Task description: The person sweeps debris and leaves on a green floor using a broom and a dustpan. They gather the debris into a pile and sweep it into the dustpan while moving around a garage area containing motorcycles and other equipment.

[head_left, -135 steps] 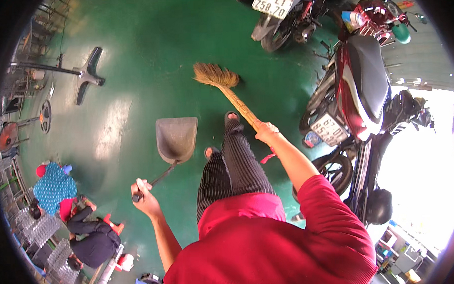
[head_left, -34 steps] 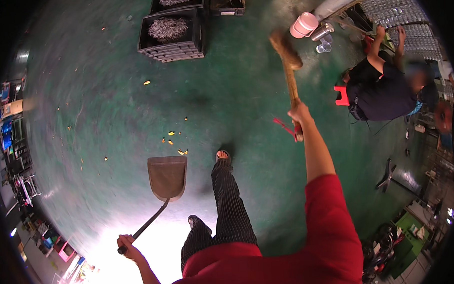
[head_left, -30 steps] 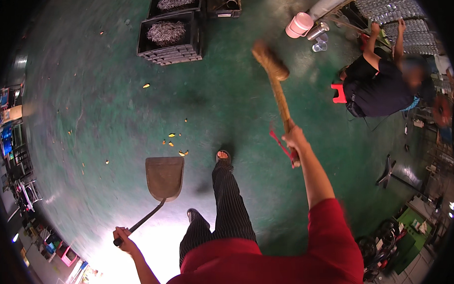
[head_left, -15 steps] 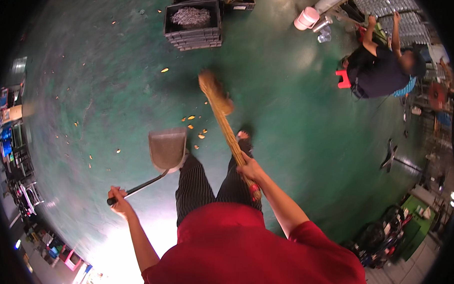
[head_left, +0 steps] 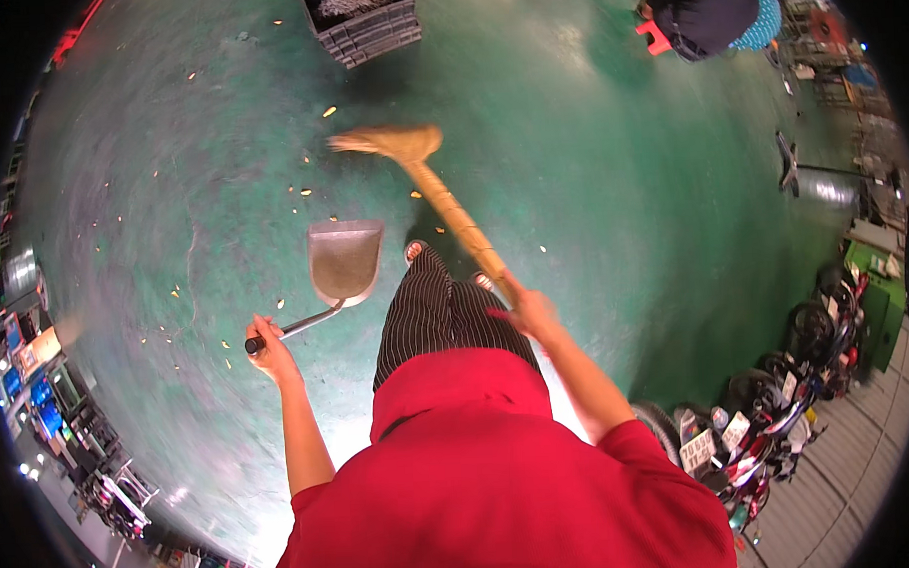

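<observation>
While the straw broom (head_left: 451,212) slants out ahead, its blurred head beyond the dustpan (head_left: 346,263), the right hand (head_left: 532,312) is clamped round the broom's handle and the left hand (head_left: 270,344) is closed on the dustpan's black grip. Sweeping judged far from finished: no scraps discernible inside the dustpan, while yellowish scraps (head_left: 329,112) remain to be gathered from the green floor (head_left: 571,190), some near the dustpan's mouth, others well off to its left. Farther out, stacked dark crates (head_left: 378,36) hold greyish material.
</observation>
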The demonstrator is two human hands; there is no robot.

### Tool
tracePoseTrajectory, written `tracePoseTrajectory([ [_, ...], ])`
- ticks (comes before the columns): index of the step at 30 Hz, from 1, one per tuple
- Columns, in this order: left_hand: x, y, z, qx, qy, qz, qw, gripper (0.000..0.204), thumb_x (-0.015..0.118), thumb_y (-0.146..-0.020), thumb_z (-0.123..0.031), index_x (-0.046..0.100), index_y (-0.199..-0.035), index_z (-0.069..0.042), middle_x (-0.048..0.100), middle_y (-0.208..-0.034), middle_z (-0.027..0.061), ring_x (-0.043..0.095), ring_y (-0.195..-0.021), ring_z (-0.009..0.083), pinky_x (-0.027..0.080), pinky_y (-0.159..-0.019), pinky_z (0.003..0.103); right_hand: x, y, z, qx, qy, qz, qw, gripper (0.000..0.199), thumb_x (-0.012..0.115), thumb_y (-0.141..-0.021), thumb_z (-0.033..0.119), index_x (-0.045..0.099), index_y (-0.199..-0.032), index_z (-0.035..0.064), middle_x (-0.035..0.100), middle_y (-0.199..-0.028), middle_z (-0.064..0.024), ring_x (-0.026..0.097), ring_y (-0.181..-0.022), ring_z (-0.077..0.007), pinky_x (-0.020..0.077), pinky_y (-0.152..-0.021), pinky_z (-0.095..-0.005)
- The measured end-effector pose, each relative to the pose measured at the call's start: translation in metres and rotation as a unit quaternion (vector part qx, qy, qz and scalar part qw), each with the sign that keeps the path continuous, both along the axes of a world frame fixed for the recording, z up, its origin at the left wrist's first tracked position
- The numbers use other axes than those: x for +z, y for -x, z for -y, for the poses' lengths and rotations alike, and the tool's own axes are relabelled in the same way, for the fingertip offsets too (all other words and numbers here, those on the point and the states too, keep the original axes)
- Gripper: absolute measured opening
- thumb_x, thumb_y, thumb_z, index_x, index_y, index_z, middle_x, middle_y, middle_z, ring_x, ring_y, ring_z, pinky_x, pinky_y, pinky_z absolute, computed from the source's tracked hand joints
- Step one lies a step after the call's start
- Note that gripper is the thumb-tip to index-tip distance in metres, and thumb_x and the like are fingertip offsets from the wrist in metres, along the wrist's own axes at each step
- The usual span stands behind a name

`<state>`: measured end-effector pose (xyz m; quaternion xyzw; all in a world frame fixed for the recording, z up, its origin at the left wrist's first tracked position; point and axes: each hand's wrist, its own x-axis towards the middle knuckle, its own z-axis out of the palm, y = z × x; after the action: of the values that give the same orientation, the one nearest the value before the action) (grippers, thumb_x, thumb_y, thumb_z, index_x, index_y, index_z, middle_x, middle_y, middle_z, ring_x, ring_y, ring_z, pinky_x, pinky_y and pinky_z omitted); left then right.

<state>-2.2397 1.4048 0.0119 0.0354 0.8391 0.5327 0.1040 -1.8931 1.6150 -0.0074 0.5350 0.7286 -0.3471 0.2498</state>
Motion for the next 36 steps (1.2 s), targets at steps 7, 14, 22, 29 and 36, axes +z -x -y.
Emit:
tracePoseTrajectory([
  [7,0.012,-0.024,0.051,-0.013,0.066,-0.046,0.997,0.032,0.048,-0.087,-0.028,0.05,-0.068,-0.002,0.047,-0.056,0.0013,0.045,-0.057,0.0109,0.039,-0.062,0.026,-0.004,-0.179,0.108,-0.304,-0.061,0.018,0.951,0.079,0.06,-0.067,0.007,0.022,-0.133,0.0267,0.059,-0.073,-0.0175,0.058,-0.055,-0.0261,0.0472,-0.048,-0.037],
  [14,0.031,-0.029,0.132,-0.055,0.019,-0.104,0.993,0.028,0.051,-0.086,-0.026,0.055,-0.076,0.0,0.045,-0.053,0.001,0.045,-0.054,0.0092,0.039,-0.057,0.025,-0.046,-0.286,0.171,-0.696,0.037,-0.208,0.686,0.032,0.051,-0.068,0.005,0.047,-0.099,0.0001,0.052,-0.059,-0.0071,0.049,-0.041,-0.0182,0.0429,-0.037,-0.0332],
  [22,0.034,-0.026,0.201,0.01,0.022,-0.133,0.991,0.029,0.051,-0.086,-0.027,0.057,-0.079,0.0,0.044,-0.053,0.0004,0.042,-0.051,0.0088,0.038,-0.051,0.023,-0.065,-0.197,0.203,-0.708,0.231,-0.275,0.608,0.009,0.051,-0.074,0.013,0.046,-0.077,0.006,0.048,-0.054,-0.0051,0.049,-0.044,-0.016,0.0428,-0.038,-0.0291],
  [29,0.036,0.007,0.235,0.044,0.071,-0.157,0.984,0.034,0.048,-0.088,-0.03,0.054,-0.074,0.0,0.045,-0.049,0.001,0.045,-0.051,0.0101,0.04,-0.056,0.025,-0.065,0.003,0.196,-0.62,0.324,-0.321,0.639,0.023,0.049,-0.073,0.003,0.037,-0.092,0.0081,0.043,-0.057,-0.0051,0.045,-0.043,-0.0151,0.0425,-0.038,-0.0281],
  [36,0.011,0.046,0.255,0.134,0.077,-0.08,0.985,0.036,0.046,-0.088,-0.03,0.05,-0.069,0.0,0.045,-0.051,0.0032,0.045,-0.053,0.0106,0.04,-0.056,0.025,-0.077,0.209,0.165,-0.567,0.388,-0.311,0.656,0.02,0.049,-0.071,0.0,0.036,-0.086,0.0053,0.044,-0.061,-0.0085,0.048,-0.045,-0.0178,0.043,-0.038,-0.0305],
])
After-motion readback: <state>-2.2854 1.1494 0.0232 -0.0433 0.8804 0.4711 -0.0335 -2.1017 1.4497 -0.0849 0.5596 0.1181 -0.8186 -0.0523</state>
